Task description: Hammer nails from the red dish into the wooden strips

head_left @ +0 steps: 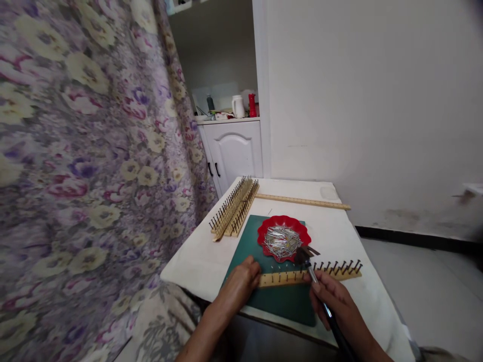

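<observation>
My left hand (243,276) is closed around the left end of a narrow wooden strip (267,280), which lies across a green cutting mat (271,300). Dark nails stand in a row along that strip, tall and slightly leaning at its right end. In my right hand (332,296) is a hammer (315,274) with a dark head, a shiny metal shaft and a black grip. Its head hangs over the strip, beside a red scalloped dish (263,226) heaped with silvery nails. My right fingertips are close to the strip; whether they touch it, I cannot tell.
Nail-studded wooden strips (236,206) lie together at the table's back left. Another wooden strip (302,200) crosses the back, its end past the right edge of the white-covered table (196,261). A floral curtain (105,151) hangs left, a white cabinet (236,151) stands behind.
</observation>
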### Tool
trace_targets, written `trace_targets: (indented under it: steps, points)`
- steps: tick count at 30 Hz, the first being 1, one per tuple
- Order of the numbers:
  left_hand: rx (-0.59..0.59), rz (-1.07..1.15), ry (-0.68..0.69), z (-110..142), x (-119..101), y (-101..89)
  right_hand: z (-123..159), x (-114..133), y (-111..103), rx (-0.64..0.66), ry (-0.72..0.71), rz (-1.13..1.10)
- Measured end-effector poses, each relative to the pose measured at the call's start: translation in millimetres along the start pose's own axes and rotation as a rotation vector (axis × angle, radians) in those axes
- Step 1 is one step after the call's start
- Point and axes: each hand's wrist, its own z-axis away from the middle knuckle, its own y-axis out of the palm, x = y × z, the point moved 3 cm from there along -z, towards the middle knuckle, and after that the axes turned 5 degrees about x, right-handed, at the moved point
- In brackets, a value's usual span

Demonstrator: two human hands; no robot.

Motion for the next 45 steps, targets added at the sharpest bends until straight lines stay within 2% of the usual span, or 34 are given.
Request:
trace_targets:
  steps: [10, 16, 25, 33, 40, 45]
  points:
    - [0.037, -0.021, 0.041, -9, -10, -3.3, -2, -5, 0, -0.004, 0.002, -0.011]
    - [-0.065, 0.117, -0.018, -11, -3, 7.0, -1, -10, 5, 0.048, 0.029, -0.038]
    - [-0.165, 0.241, -0.038, -7, 6, 19.8, -14, -14, 41, 0.200, 0.110, -0.072]
    - [-0.181, 0.286, -0.014, -6, 13, 27.2, -25, -11, 65, 0.198, 0.170, -0.006]
    - [-0.208, 0.316, 0.006, -7, 13, 29.1, -23, -27, 65, 0.189, 0.142, -0.036]
    - [-0.212, 0.324, -0.008, -7, 13, 28.5, -25, -29, 63, 0.208, 0.155, -0.027]
